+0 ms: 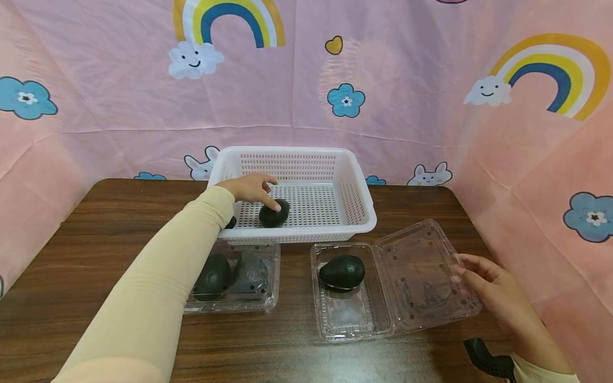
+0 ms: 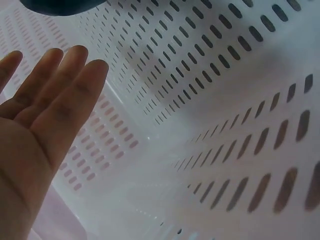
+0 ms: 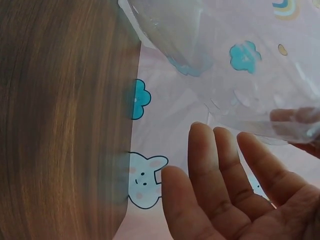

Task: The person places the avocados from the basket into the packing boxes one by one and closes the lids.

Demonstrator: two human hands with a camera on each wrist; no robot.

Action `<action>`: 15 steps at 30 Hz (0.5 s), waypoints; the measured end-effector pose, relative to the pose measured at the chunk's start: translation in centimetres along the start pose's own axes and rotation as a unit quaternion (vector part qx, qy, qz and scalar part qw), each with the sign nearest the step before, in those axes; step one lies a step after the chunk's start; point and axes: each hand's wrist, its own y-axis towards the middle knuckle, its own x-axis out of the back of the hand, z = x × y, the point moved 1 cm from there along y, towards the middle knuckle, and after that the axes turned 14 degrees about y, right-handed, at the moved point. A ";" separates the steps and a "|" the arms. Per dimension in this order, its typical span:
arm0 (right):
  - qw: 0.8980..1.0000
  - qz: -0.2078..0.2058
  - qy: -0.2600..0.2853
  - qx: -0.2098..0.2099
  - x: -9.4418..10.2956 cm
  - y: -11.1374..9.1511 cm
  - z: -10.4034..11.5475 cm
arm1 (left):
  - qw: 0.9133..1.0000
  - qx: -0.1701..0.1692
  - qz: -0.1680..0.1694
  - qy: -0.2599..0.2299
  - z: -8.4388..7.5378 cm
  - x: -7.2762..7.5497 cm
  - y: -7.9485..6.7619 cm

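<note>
Inside the white basket (image 1: 325, 232), a dark avocado (image 1: 271, 217) lies on the slatted floor. My left hand (image 1: 249, 188) reaches over the basket's left side, one fingertip on top of that avocado. In the left wrist view the fingers (image 2: 75, 95) are extended, with the avocado (image 2: 65, 6) cut off at the top edge. An open clear clamshell box (image 1: 330, 335) at the middle front holds one avocado (image 1: 342, 271). My right hand (image 1: 503, 298) pinches the outer edge of its tilted lid (image 1: 421, 276), the thumb showing through the plastic in the right wrist view.
Left of the open box, another clear box (image 1: 273, 298) holds a dark avocado (image 1: 214, 276) and a second dark shape, partly behind my left sleeve (image 1: 153, 276). A further dark piece (image 1: 231, 222) shows in the basket's near left corner. Patterned cloth (image 1: 397, 106) walls the wooden table.
</note>
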 end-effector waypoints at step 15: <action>1.000 -0.002 0.020 -0.001 0.1 0.0 -0.2 | 0.999 -0.014 0.039 -0.002 -0.1 -0.4 0.2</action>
